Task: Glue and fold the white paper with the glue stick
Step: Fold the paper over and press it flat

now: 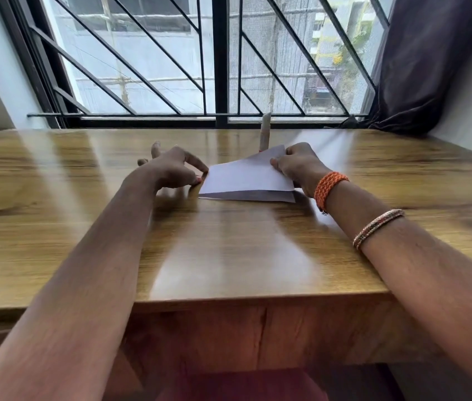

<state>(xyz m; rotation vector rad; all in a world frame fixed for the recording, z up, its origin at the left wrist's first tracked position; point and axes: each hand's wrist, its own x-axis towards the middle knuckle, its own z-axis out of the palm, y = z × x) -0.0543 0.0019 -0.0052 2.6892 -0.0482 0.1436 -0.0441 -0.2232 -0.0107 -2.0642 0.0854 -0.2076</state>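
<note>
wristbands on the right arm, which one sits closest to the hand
The orange braided wristband, right at the wrist beside the right hand. The thin multicoloured beaded bracelet sits farther up the forearm.

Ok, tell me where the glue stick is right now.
In the head view the glue stick stands upright on the wooden table, just beyond the folded white paper, near the window and slightly left of the right hand. Neither hand holds it.

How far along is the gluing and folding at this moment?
Done: the white paper already has one flap folded over, its lower layer showing beneath. In hand: the right hand pinches the flap's right edge while the left hand steadies the left corner. The glue stick stands upright behind, untouched. Whether glue has been applied cannot be seen.
</note>
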